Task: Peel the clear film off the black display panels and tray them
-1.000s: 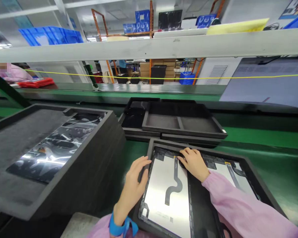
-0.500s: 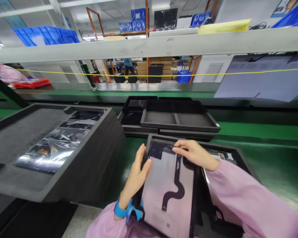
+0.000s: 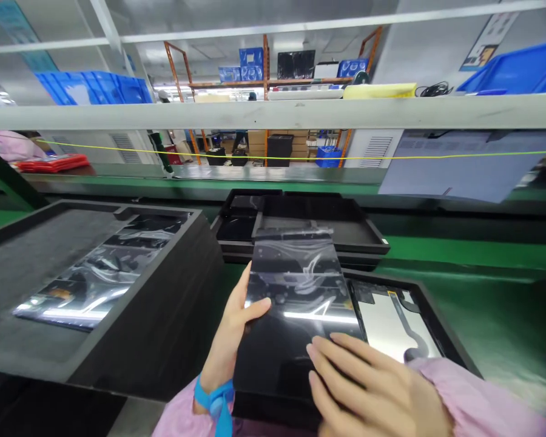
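My left hand [image 3: 231, 337] grips the left edge of a glossy black display panel [image 3: 295, 303], thumb on its face, holding it above the tray with its glass side up. My right hand [image 3: 368, 388] lies over the panel's near right corner with fingers stretched out on the glass. Under and to the right sits a black foam tray [image 3: 455, 343] that still holds a second panel [image 3: 394, 325], silver back up, with a black flex cable on it.
A tall stack of black foam trays [image 3: 164, 315] stands at my left, a glossy panel [image 3: 100, 267] in its top one. More empty black trays [image 3: 368, 233] lie further back on the green belt [image 3: 459, 252]. A grey shelf beam [image 3: 273, 112] crosses overhead, a yellow cord beneath it.
The left panel has been lifted out of the tray and turned over, from silver back up to glass face up. My right hand moved from its far edge to its near right corner.
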{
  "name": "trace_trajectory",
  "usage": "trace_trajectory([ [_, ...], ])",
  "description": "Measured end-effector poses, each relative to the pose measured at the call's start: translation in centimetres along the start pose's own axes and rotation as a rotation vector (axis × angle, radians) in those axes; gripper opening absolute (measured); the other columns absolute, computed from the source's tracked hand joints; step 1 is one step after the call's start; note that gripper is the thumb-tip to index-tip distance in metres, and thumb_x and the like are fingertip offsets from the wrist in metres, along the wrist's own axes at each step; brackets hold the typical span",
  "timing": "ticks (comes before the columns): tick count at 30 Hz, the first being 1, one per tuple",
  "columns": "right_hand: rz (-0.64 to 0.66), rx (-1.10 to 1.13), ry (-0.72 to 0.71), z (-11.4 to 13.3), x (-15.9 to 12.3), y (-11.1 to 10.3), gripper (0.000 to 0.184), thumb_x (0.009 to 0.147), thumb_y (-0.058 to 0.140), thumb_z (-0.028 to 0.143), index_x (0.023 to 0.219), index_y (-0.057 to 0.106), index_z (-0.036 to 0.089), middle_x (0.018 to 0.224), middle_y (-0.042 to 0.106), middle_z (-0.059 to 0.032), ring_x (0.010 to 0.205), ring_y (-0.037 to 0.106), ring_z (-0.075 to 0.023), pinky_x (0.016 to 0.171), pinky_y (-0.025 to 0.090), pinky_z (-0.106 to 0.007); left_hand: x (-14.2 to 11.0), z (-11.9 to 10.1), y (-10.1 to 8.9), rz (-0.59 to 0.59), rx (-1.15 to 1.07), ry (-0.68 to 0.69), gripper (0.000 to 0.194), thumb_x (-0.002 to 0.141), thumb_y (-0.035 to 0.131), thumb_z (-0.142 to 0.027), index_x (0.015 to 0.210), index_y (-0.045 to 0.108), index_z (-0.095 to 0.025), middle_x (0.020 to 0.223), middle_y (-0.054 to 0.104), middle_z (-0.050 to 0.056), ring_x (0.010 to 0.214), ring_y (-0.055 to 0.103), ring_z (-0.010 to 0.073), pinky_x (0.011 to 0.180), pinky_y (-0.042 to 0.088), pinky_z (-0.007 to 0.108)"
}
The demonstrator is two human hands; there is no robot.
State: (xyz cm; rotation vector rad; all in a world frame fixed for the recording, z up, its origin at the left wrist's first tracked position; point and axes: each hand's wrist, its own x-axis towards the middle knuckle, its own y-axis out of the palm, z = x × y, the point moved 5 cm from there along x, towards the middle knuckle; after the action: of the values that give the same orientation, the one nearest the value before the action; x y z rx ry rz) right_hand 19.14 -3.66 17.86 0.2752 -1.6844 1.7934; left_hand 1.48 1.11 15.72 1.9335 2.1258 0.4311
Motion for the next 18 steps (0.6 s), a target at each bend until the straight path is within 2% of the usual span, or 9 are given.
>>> trace_trajectory([
  [2,-0.154,-0.039,0.007,-2.5,0.1,-1.8,0.022,0.092,0.053,0.046,0.105,0.066,0.035,0.092,0.070,0.0026,0.086,0.067,-0.0202,0.074,0.058,-0.030,-0.1,1.2,0.5,0.043,-0.061,-0.065,0.072,0.074,0.066,-0.020,0.141,0.041,-0.025,0.143,0.050,0.003,0.134,0.041,0.0294,0.111,0.033,0.039],
  [4,-0.447,-0.133,0.266,-7.0,-0.2,-4.8,0.019,0.095,0.051,0.039,0.100,0.066,0.027,0.087,0.069,-0.0006,0.076,0.066,-0.0186,0.068,0.056,-0.029,-0.4,1.9,1.0,0.050,-0.055,-0.041,0.075,0.074,0.067,-0.020,0.143,0.037,-0.027,0.149,0.042,0.002,0.140,0.030,0.0283,0.115,0.026,0.039],
  [5,-0.538,-0.175,0.405,-9.2,-0.6,-5.9,0.017,0.095,0.052,0.033,0.101,0.064,0.024,0.087,0.068,-0.0021,0.073,0.065,-0.0181,0.066,0.055,-0.029,-0.5,2.1,1.3,0.046,-0.022,-0.014,0.076,0.075,0.068,-0.022,0.144,0.036,-0.028,0.151,0.039,0.002,0.142,0.027,0.0277,0.116,0.023,0.039],
  [7,-0.544,-0.194,0.584,-12.8,-1.1,-6.7,0.024,0.097,0.048,0.034,0.108,0.062,0.017,0.082,0.068,-0.0041,0.066,0.065,-0.0175,0.058,0.055,-0.027,-0.8,2.6,2.0,0.041,0.064,0.030,0.076,0.076,0.070,-0.027,0.143,0.036,-0.031,0.153,0.035,0.000,0.143,0.024,0.0265,0.117,0.020,0.038],
  [9,-0.461,-0.170,0.674,-15.1,-1.4,-6.4,0.035,0.099,0.041,0.041,0.095,0.065,0.015,0.062,0.064,-0.0002,0.051,0.061,-0.0153,0.045,0.049,-0.022,-1.1,3.0,2.9,0.051,0.138,0.039,0.073,0.078,0.069,-0.030,0.143,0.037,-0.034,0.154,0.033,-0.002,0.143,0.024,0.0250,0.118,0.019,0.036],
  [11,-0.438,-0.206,0.708,-15.9,-1.6,-6.0,0.045,0.100,0.037,0.042,0.077,0.066,0.016,0.052,0.059,0.0009,0.043,0.056,-0.0148,0.041,0.045,-0.022,-1.3,3.3,3.8,0.076,0.158,0.025,0.072,0.079,0.068,-0.031,0.143,0.035,-0.036,0.154,0.033,-0.004,0.143,0.025,0.0225,0.117,0.021,0.032],
  [13,-0.508,-0.297,0.735,-15.7,-1.9,-6.0,0.044,0.099,0.038,0.041,0.081,0.068,0.015,0.061,0.064,-0.0038,0.049,0.060,-0.0180,0.048,0.048,-0.026,-1.5,3.3,4.4,0.093,0.147,0.024,0.071,0.081,0.067,-0.030,0.143,0.034,-0.037,0.154,0.034,-0.005,0.141,0.029,0.0188,0.114,0.025,0.025],
  [16,-0.645,-0.473,0.645,-13.4,-2.0,-6.5,0.027,0.096,0.048,0.033,0.099,0.069,0.016,0.095,0.069,-0.0097,0.083,0.067,-0.0255,0.077,0.051,-0.037,-1.5,3.1,5.1,0.132,0.092,0.029,0.070,0.083,0.065,-0.027,0.144,0.032,-0.038,0.150,0.041,-0.005,0.138,0.035,0.0149,0.110,0.030,0.018],
  [18,-0.623,-0.420,0.527,-11.3,-1.9,-6.6,0.016,0.093,0.054,0.025,0.095,0.070,0.023,0.114,0.064,-0.0069,0.109,0.058,-0.0281,0.096,0.045,-0.044,-1.3,2.9,5.3,0.149,0.039,0.017,0.070,0.082,0.065,-0.023,0.143,0.034,-0.036,0.147,0.046,-0.005,0.136,0.038,0.0152,0.108,0.033,0.019],
])
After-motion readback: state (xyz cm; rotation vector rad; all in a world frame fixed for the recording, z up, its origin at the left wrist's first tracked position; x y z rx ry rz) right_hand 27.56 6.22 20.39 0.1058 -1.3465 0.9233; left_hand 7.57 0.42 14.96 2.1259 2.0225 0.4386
